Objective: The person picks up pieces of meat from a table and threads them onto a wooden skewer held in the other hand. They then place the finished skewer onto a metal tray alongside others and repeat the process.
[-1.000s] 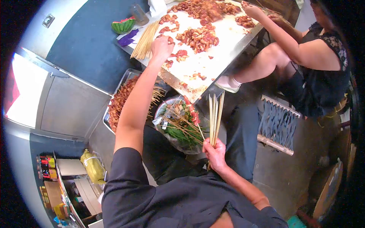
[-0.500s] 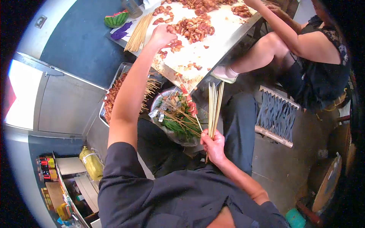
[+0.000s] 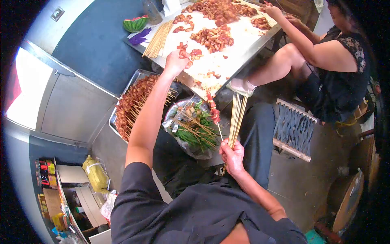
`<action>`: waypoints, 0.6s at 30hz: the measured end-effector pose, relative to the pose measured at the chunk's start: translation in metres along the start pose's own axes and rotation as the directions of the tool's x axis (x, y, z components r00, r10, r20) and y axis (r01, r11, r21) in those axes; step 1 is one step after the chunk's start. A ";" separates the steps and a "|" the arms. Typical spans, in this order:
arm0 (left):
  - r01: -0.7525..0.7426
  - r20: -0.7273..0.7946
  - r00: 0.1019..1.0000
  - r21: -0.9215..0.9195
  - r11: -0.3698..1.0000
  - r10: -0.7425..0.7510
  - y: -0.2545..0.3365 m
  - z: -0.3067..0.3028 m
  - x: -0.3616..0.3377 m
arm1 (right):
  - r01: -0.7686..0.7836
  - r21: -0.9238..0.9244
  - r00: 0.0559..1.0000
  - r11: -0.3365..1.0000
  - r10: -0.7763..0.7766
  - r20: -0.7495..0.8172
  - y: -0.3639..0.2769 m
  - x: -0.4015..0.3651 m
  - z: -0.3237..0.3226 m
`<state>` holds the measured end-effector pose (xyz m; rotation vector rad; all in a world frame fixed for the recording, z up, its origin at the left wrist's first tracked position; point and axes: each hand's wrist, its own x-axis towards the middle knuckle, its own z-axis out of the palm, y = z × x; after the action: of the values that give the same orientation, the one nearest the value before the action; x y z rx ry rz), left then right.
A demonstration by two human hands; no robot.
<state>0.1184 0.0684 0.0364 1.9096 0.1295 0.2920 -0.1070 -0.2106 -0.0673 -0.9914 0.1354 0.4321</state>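
My left hand (image 3: 177,62) reaches over the near left part of the white tabletop (image 3: 205,69), its fingers closed at some small meat pieces (image 3: 196,53). Closed in front of my lap, my right hand (image 3: 232,156) grips a bundle of bare bamboo skewers (image 3: 237,118) and one skewer threaded with red meat (image 3: 215,115), which points up toward the table corner. Piles of marinated meat (image 3: 212,38) lie on the table. More bare skewers (image 3: 158,39) rest at its left edge.
A metal tray of filled meat skewers (image 3: 136,101) stands lower left of the table, beside a bowl of greens and skewers (image 3: 195,126). A co-worker (image 3: 321,53) sits at the right. A strapped folding stool (image 3: 294,129), a watermelon piece (image 3: 135,24) and a yellow sack (image 3: 96,174) are around.
My left hand has moved slightly toward the table's near edge, still at the meat. My right hand keeps its hold on the skewers. The view has shifted a little.
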 end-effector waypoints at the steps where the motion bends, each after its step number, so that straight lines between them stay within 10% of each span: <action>1: -0.004 0.001 1.000 -0.001 1.000 0.004 0.000 0.000 0.001 | 0.004 0.000 1.000 1.000 -0.004 0.000 0.000 0.000 -0.001; 6: -0.229 0.179 0.973 0.654 0.721 0.147 0.002 0.000 0.007 | -0.021 -0.002 1.000 1.000 0.021 0.003 0.000 0.001 -0.002; 10: -0.266 0.220 0.963 0.700 0.663 0.155 0.015 0.008 -0.004 | -0.025 -0.028 1.000 0.999 0.024 -0.011 0.000 0.001 -0.002; 13: -0.251 0.213 0.966 0.625 0.739 0.148 0.007 0.016 -0.013 | -0.009 -0.009 1.000 1.000 0.009 -0.006 0.000 0.000 -0.002; 15: -0.006 0.214 0.977 0.137 0.991 -0.023 0.012 0.017 -0.026 | 0.000 -0.007 1.000 1.000 0.000 -0.003 0.001 0.000 -0.002; 18: 0.131 0.102 0.989 -0.324 0.937 -0.103 0.029 0.020 -0.058 | 0.007 0.004 1.000 1.000 -0.007 -0.001 0.001 -0.002 -0.003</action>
<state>0.0667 0.0264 0.0491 1.5705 0.1292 0.1420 -0.1087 -0.2130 -0.0693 -0.9879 0.1333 0.4244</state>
